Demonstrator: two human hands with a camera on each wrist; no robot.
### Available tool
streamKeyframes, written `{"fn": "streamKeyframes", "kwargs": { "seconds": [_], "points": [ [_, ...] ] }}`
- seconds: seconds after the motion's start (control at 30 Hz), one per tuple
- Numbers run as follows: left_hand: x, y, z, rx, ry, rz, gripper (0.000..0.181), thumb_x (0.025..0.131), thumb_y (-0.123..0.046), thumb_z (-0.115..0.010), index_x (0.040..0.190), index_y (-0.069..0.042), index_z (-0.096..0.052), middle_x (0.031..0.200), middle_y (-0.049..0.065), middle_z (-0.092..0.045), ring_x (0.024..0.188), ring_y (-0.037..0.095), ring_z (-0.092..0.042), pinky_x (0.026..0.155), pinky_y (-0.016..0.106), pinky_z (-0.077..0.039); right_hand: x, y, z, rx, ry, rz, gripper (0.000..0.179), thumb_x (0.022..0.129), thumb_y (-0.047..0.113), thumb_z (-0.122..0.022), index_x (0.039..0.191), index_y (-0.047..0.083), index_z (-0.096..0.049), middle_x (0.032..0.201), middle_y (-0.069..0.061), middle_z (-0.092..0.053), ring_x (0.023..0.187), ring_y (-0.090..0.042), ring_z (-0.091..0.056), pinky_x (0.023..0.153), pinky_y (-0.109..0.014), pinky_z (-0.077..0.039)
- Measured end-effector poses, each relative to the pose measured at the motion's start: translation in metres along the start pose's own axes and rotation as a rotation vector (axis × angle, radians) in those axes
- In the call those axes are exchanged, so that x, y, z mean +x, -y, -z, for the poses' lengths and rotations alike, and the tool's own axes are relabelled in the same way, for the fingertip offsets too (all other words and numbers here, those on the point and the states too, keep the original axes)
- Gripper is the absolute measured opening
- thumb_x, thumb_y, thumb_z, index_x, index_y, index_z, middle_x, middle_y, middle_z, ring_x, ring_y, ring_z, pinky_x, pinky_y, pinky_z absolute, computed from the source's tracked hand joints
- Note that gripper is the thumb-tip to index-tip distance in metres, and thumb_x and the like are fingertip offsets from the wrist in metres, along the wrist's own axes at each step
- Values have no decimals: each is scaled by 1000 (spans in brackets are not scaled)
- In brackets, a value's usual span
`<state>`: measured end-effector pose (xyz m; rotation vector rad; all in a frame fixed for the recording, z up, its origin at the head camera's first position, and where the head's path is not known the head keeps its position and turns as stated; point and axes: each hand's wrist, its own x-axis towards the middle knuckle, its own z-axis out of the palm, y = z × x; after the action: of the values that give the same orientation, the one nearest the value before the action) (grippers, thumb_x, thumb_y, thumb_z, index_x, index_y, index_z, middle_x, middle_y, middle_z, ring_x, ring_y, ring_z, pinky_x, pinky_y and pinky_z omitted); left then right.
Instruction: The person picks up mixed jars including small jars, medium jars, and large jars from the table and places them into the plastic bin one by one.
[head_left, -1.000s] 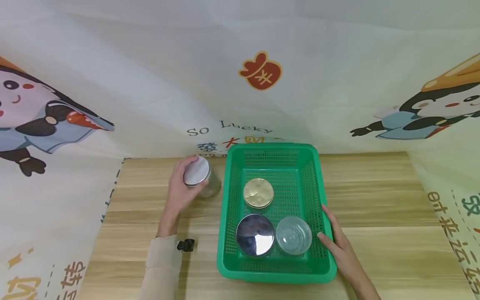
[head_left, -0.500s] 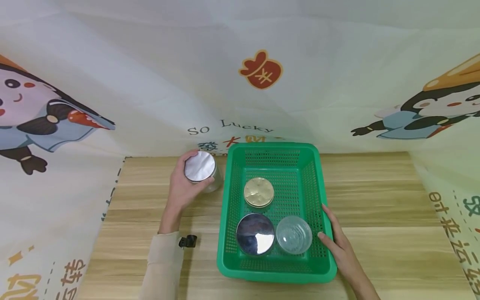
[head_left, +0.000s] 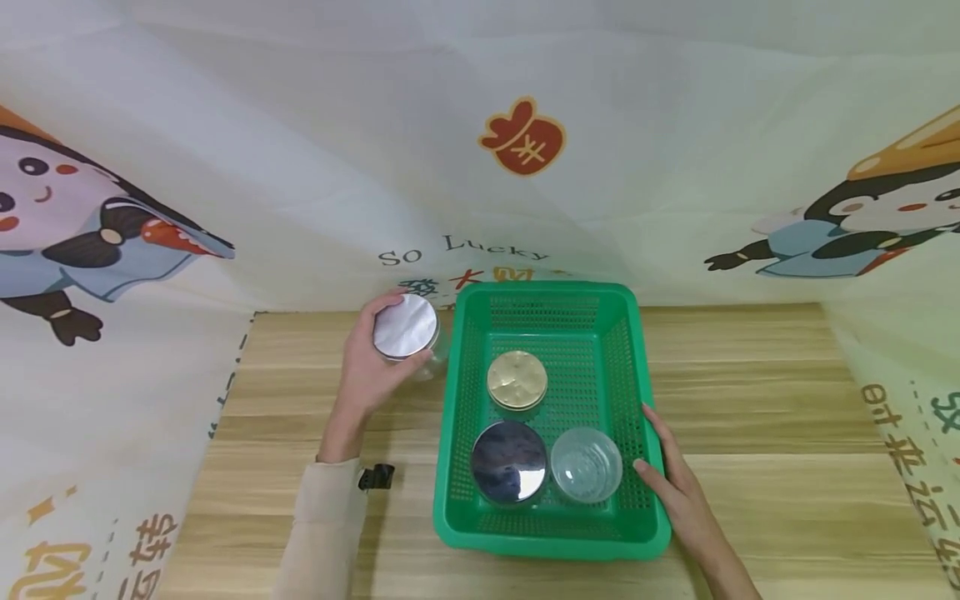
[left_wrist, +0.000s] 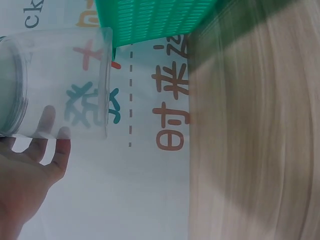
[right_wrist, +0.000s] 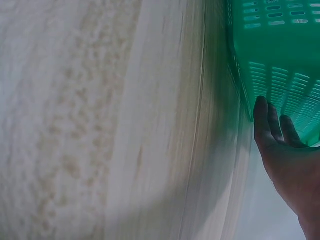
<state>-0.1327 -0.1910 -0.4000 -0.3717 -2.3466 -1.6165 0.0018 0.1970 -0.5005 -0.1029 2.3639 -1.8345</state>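
Note:
My left hand [head_left: 371, 358] grips a clear plastic jar [left_wrist: 65, 85] with a silver lid [head_left: 406, 326], thumb on the near side and fingers round the far side. In the left wrist view the jar's bottom is above the wooden table, left of the green plastic basket [head_left: 551, 548]. My right hand [head_left: 678, 487] holds the basket's right side, the thumb over the rim and the fingers against the slotted outer wall. Inside the basket stand a gold-lidded container [head_left: 517, 379], a dark shiny-lidded one [head_left: 509, 462] and a clear round container [head_left: 587, 465].
A wooden table [head_left: 750, 383] carries the basket. Behind it and at both sides rises a white printed cloth [head_left: 637, 167]. A small black device [head_left: 377, 477] sits at the left cuff.
My left hand has lifted the jar and moved it slightly right and toward the back. The right hand stays on the basket's side.

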Motion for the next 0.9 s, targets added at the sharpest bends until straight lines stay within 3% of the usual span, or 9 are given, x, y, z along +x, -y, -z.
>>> {"fn": "streamKeyframes", "kwargs": {
  "seconds": [0.13, 0.2, 0.37, 0.6, 0.9],
  "points": [
    [2, -1, 1, -13, -15, -26, 74, 66, 3, -85, 130, 9, -49, 140, 26, -51, 128, 32, -49, 105, 34, -37, 2, 0, 1, -16, -7, -4, 63, 105, 13, -47, 160, 26, -19, 161, -14, -21, 137, -26, -37, 96, -19, -40],
    [3, -2, 1, -10, -21, -38, 73, 65, 3, -84, 129, 9, -49, 140, 26, -52, 127, 33, -49, 104, 30, -37, 2, 0, 1, -15, -5, -1, 63, 105, 13, -47, 160, 26, -19, 161, -15, -21, 137, -32, -36, 97, -19, -39],
    [6, -7, 1, 3, -27, -58, 73, 66, 2, -84, 129, 9, -49, 138, 26, -53, 126, 35, -50, 102, 29, -37, 2, -1, 1, -9, 4, 6, 63, 105, 12, -47, 160, 25, -19, 162, -15, -21, 137, -18, -36, 98, -17, -38],
    [11, -13, -1, 0, -9, -55, 72, 66, 2, -83, 129, 10, -49, 139, 24, -52, 125, 32, -50, 100, 29, -36, 2, -3, 2, -11, 17, 13, 67, 103, 10, -50, 160, 25, -18, 162, -18, -18, 138, -42, -32, 96, -18, -39],
    [17, -18, -10, -14, 5, -108, 71, 64, 4, -84, 126, 11, -50, 136, 27, -54, 125, 38, -50, 99, 28, -37, 3, -4, 3, -22, 25, 32, 68, 102, 8, -51, 160, 24, -18, 162, -18, -18, 139, -43, -30, 98, -15, -36]
  ]
}}
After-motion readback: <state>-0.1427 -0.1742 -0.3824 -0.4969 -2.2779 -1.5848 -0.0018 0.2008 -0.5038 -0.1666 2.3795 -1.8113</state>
